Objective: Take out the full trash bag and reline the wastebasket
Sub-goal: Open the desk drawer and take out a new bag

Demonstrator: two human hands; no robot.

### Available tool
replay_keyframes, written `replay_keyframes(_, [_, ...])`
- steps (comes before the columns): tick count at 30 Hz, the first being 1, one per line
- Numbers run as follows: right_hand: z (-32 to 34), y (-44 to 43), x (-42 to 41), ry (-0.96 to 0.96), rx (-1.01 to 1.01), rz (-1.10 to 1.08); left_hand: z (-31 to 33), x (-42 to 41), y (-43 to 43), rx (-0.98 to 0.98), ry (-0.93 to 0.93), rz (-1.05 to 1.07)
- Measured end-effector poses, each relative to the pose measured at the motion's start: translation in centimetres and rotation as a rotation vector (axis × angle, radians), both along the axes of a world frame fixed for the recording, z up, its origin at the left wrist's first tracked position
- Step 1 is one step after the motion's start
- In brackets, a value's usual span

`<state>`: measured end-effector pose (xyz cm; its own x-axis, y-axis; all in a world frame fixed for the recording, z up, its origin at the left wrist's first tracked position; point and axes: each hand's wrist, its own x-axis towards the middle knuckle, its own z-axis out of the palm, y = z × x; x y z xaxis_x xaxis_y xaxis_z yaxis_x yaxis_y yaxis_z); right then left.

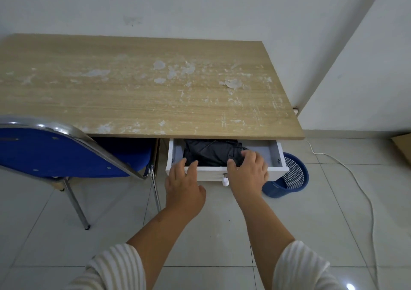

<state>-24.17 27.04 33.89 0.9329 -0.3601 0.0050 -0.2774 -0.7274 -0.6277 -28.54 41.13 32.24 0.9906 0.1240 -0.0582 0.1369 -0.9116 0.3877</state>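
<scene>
Reaching over the front rim of the drawer [211,175], the left hand [184,185] spreads straight fingers while the right hand [249,176] curls its fingers round black trash bags [211,151] inside the drawer; the blue wastebasket [287,189] stands just right of the drawer.

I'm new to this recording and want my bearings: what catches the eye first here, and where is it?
Both hands reach into the open white drawer under the right half of the desk: the right hand curls onto the black trash bags inside, the left hand rests open on its front edge. A blue mesh wastebasket stands on the floor just right of the drawer, and a blue chair is tucked in at the left.
</scene>
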Motion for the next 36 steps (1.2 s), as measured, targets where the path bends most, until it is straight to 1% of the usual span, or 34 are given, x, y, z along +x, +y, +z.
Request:
replay_keyframes(2, [0.5, -0.6, 1.6, 0.183, -0.137, 0.073, 0.1, 0.5, 0.0, 0.021, 0.067, 0.001])
replay_keyframes(4, [0.3, -0.8, 2.8, 0.356, -0.218, 0.14, -0.1, 0.7, -0.1, 0.05, 0.094, 0.001])
replay_keyframes(5, [0.0, -0.7, 3.2, 0.403, -0.238, 0.156, -0.2, 0.8, -0.1, 0.066, 0.097, 0.003])
replay_keyframes(6, [-0.2, -0.7, 3.5, 0.403, -0.242, 0.151, -0.3, 0.9, -0.1, 0.08, 0.093, 0.009])
replay_keyframes(9, [-0.3, -0.5, 3.7, 0.275, -0.185, 0.097, 0.1, 1.3, -0.1, 0.068, 0.083, 0.042])
replay_keyframes(13, [1.0, 0.5, 1.5, 0.111, 0.029, 0.151, 1.2, 2.3, 0.2, 0.009, 0.074, 0.057])
replay_keyframes(16, [2.8, 1.2, -0.5, 0.008, 0.288, 0.172, 2.1, 3.1, 0.6, -0.065, 0.054, -0.005])
replay_keyframes(19, [4.5, 1.6, -1.4, 0.013, 0.55, 0.159, 3.2, 3.2, 0.9, -0.143, -0.011, -0.115])
replay_keyframes(22, [5.4, 2.3, -1.9, 0.021, 0.829, 0.058, 4.6, 2.8, 1.1, -0.121, -0.101, -0.159])
replay_keyframes(24, [5.7, 2.6, -2.4, 0.02, 0.93, 0.005, 5.3, 2.2, 1.5, -0.113, -0.112, -0.197])
replay_keyframes(27, [5.9, 3.1, -3.6, 0.002, 0.951, 0.011, 5.9, 0.7, 2.3, -0.135, -0.116, -0.231])
replay_keyframes(31, [5.5, 3.9, -5.4, 0.061, 0.956, 0.008, 6.5, -2.1, 3.4, -0.091, -0.008, -0.187])
replay_keyframes(33, [4.8, 4.4, -6.0, 0.085, 0.908, 0.009, 6.8, -3.2, 3.8, -0.087, 0.041, -0.165])
replay_keyframes(36, [3.4, 4.7, -6.7, 0.071, 0.829, -0.035, 6.4, -4.4, 4.3, -0.119, 0.115, -0.114])
